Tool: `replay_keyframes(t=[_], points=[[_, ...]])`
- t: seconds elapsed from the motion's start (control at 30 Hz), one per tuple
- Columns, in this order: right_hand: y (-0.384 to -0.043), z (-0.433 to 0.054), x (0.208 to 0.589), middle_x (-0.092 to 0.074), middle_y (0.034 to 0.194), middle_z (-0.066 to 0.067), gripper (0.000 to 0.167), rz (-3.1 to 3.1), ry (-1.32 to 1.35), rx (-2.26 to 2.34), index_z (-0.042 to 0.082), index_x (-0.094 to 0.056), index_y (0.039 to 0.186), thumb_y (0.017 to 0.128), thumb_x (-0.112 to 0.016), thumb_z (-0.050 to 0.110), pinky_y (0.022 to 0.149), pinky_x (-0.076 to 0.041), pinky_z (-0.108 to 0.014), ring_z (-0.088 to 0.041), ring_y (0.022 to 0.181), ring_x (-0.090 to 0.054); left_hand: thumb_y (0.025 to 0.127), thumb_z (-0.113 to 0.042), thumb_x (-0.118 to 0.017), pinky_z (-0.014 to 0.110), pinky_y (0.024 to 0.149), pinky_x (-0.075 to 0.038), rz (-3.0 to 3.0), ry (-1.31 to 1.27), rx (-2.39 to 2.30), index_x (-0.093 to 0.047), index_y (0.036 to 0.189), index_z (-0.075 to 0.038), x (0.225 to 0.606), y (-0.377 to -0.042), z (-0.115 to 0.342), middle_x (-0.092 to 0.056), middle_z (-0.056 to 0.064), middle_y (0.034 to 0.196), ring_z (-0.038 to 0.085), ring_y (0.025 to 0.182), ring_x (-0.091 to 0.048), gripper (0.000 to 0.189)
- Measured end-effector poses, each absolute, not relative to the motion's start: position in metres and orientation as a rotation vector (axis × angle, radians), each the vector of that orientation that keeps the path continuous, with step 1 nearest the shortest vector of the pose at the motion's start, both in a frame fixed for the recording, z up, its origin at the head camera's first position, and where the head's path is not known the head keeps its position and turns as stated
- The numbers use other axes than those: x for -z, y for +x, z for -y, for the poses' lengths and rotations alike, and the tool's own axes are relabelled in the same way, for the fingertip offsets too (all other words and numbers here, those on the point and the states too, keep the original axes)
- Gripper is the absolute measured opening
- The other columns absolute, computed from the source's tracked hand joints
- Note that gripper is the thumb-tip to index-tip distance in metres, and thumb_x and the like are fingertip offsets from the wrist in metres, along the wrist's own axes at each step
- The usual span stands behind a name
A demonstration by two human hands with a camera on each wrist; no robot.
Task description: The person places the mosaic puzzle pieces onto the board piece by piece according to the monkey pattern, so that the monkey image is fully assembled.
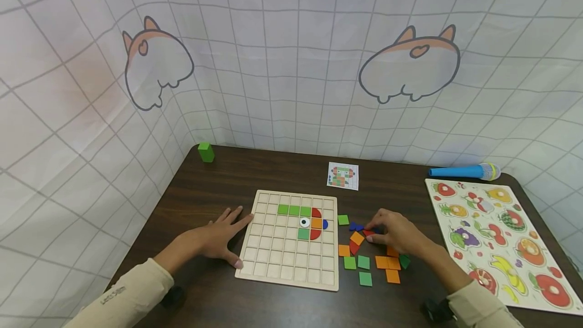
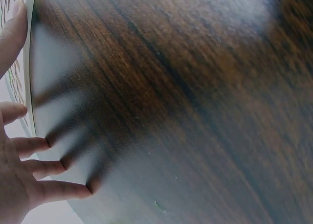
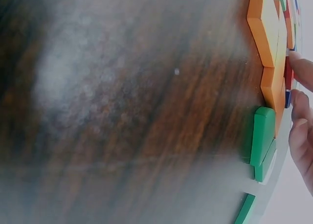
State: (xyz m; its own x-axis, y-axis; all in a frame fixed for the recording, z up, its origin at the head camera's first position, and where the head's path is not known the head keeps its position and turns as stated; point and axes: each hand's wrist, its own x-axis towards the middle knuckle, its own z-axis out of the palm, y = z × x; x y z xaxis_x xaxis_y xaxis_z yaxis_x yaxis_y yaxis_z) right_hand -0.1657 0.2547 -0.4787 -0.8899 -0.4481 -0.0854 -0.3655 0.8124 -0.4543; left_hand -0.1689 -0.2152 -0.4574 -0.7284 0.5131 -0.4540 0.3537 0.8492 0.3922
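Note:
A wooden grid board (image 1: 287, 252) lies on the dark table. On its squares sit green tiles (image 1: 294, 210), an orange tile (image 1: 316, 223), red rounded pieces (image 1: 316, 234), a blue rounded piece (image 1: 325, 224) and a white tile with a black dot (image 1: 304, 222). With fingers spread, my left hand (image 1: 217, 237) touches the board's left edge with thumb and index finger. My right hand (image 1: 395, 231), right of the board, pinches a red piece (image 3: 289, 72) between thumb and finger, among loose tiles. Its fingers partly hide that piece.
Loose orange tiles (image 1: 388, 262), green tiles (image 1: 365, 278) and blue pieces (image 1: 356, 227) lie right of the board. A printed pattern card (image 1: 343, 175) is behind it. A fruit puzzle board (image 1: 478, 221) and blue toy microphone (image 1: 464, 171) lie far right; a green block (image 1: 206, 152) stands back left.

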Motion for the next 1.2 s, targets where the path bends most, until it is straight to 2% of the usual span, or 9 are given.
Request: replay_keyframes(t=[0.23,0.37,0.5,0.63,0.8,0.93,1.07,1.2], points=[[-0.164,-0.252,0.478,-0.064,0.102,0.004,0.013,-2.776,-0.689,0.685,0.017,-0.074,0.102,0.091,-0.076,0.024,0.085,-0.054,-0.041,-0.013,0.092,-0.059,0.073,-0.06,-0.08,0.081,0.106,-0.017,-2.466,0.625,-0.377,-0.012,0.163,-0.02,0.459,-0.168,0.216,0.0,0.022,0.168,0.053,0.152,0.0,0.12],[-0.166,-0.252,0.479,-0.064,0.098,0.006,0.013,-2.75,-0.739,0.7,0.017,-0.069,0.101,0.092,-0.075,0.023,0.08,-0.054,-0.034,-0.011,0.087,-0.058,0.073,-0.06,-0.081,0.081,0.106,-0.017,-2.466,0.614,-0.372,-0.012,0.163,-0.02,0.46,-0.169,0.217,0.0,0.022,0.168,0.052,0.152,0.0,0.12],[-0.167,-0.251,0.48,-0.061,0.091,0.006,0.015,-2.716,-0.74,0.762,0.016,-0.066,0.102,0.092,-0.075,0.022,0.071,-0.048,-0.025,-0.008,0.08,-0.053,0.072,-0.06,-0.081,0.081,0.106,-0.017,-2.468,0.61,-0.368,-0.012,0.163,-0.02,0.461,-0.169,0.217,0.0,0.022,0.168,0.052,0.152,0.0,0.121],[-0.168,-0.249,0.478,-0.058,0.087,0.008,0.012,-2.683,-0.743,0.795,0.016,-0.065,0.098,0.092,-0.075,0.019,0.068,-0.045,-0.023,-0.007,0.076,-0.05,0.072,-0.06,-0.081,0.081,0.106,-0.018,-2.468,0.61,-0.369,-0.012,0.163,-0.02,0.46,-0.168,0.217,0.0,0.022,0.168,0.052,0.152,-0.001,0.121],[-0.172,-0.244,0.469,-0.061,0.086,0.008,0.01,-2.652,-0.727,0.819,0.019,-0.064,0.091,0.092,-0.074,0.02,0.065,-0.05,-0.024,-0.007,0.07,-0.054,0.072,-0.06,-0.081,0.081,0.106,-0.017,-2.465,0.608,-0.373,-0.012,0.163,-0.02,0.459,-0.168,0.217,0.0,0.022,0.168,0.052,0.152,0.0,0.12],[-0.174,-0.237,0.458,-0.065,0.089,0.003,0.007,-2.577,-0.703,0.944,0.017,-0.065,0.094,0.094,-0.072,0.017,0.056,-0.053,-0.026,-0.01,0.057,-0.056,0.073,-0.06,-0.081,0.08,0.107,-0.017,-2.464,0.609,-0.375,-0.012,0.163,-0.02,0.459,-0.169,0.217,0.001,0.021,0.168,0.052,0.152,0.0,0.12],[-0.175,-0.229,0.451,-0.067,0.091,0.001,0.008,-2.548,-0.708,1.01,0.016,-0.066,0.1,0.095,-0.07,0.02,0.056,-0.054,-0.028,-0.01,0.056,-0.057,0.073,-0.06,-0.08,0.081,0.106,-0.017,-2.465,0.613,-0.377,-0.012,0.163,-0.02,0.459,-0.169,0.217,0.001,0.022,0.168,0.052,0.152,0.0,0.12],[-0.176,-0.22,0.448,-0.067,0.094,0.001,0.016,-2.542,-0.713,1.041,0.012,-0.069,0.106,0.096,-0.07,0.024,0.057,-0.054,-0.027,-0.01,0.057,-0.056,0.073,-0.06,-0.081,0.08,0.107,-0.017,-2.465,0.611,-0.379,-0.012,0.163,-0.021,0.459,-0.169,0.216,0.0,0.021,0.168,0.052,0.152,0.0,0.12]])
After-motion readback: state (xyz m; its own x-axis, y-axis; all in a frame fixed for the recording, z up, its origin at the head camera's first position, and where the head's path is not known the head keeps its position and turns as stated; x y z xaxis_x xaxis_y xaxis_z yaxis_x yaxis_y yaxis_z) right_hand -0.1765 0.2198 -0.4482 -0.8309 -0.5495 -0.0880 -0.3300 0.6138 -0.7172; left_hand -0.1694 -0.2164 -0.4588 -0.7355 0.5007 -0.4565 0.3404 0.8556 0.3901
